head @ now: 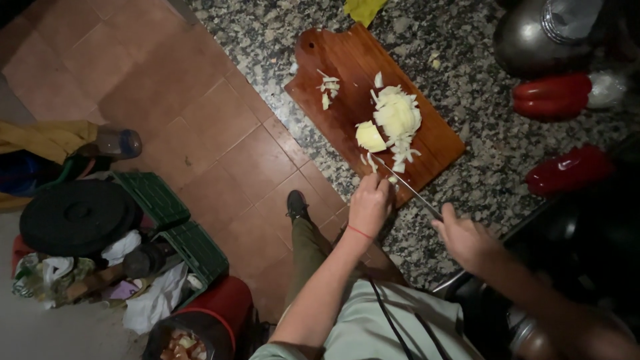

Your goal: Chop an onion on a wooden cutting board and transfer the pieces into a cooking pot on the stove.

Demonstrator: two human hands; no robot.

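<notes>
My right hand (467,239) is gripping the knife (408,188) handle, fist closed. My left hand (369,203) is curling fingertips down at the wooden cutting board (333,100) edge beside chopped onion (395,120). Fingertip contact is hard to make out.

A wooden cutting board (347,80), reddish brown, lies slantwise on the speckled granite desk (467,87). On it sits a pale onion half (370,136) beside a heap of chopped onion (398,117), with a few stray pieces (328,85) farther up. A slim knife (407,188) rests its tip among the cut pieces at the board's near edge.
</notes>
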